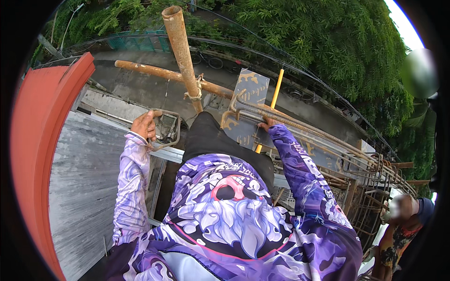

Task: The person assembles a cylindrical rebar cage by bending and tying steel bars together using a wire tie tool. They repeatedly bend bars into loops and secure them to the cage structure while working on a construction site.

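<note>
Head view: left hand (144, 125) curls around a bent metal loop (178, 127), left of the rusty pipe (182, 51); right hand (269, 124) is against hooked steel bars (309, 128) farther right (grip closure: can't tell). Probably a bar-handling step; next move calls for steady support.

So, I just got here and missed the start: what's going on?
A person in a purple patterned shirt is above a street. Their left grip holds a bent metal loop. Their right grip is at some long hooked steel bars; whether it closes around them is hard to tell. Ahead, a rusty upright pipe is tied to a rusty crosswise pipe. Another person is at the right edge.
</note>
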Available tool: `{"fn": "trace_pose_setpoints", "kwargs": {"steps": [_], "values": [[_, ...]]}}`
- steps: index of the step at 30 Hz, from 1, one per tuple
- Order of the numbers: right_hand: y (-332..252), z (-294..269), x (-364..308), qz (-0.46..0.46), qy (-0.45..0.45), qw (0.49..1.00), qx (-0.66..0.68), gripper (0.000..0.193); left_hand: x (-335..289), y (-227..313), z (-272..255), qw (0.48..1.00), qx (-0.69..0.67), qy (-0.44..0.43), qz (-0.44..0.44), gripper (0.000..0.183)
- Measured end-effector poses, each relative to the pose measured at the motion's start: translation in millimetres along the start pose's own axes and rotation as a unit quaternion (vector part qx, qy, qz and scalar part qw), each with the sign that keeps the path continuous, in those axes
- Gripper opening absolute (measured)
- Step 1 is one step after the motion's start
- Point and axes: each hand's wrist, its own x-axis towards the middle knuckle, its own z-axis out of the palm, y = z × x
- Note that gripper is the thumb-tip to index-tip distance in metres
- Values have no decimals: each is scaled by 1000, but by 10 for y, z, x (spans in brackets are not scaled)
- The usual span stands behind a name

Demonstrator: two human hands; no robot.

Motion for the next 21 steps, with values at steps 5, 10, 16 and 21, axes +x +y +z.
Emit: {"fn": "trace_pose_setpoints", "kwargs": {"steps": [5,10,16,21], "values": [[-77,-146,-47,-14,-22,1000,10,63,490,179,386,993,109,-15,39,38],[94,-56,67,-39,73,992,95,71,1670,13,812,923,329,-36,198,37],[134,-61,52,-3,62,989,131,70,2408,189,1621,860,477,-23,180,46],[-37,-225,-185,13,49,983,177,65,2429,433,1972,835,521,-124,125,53]]}}
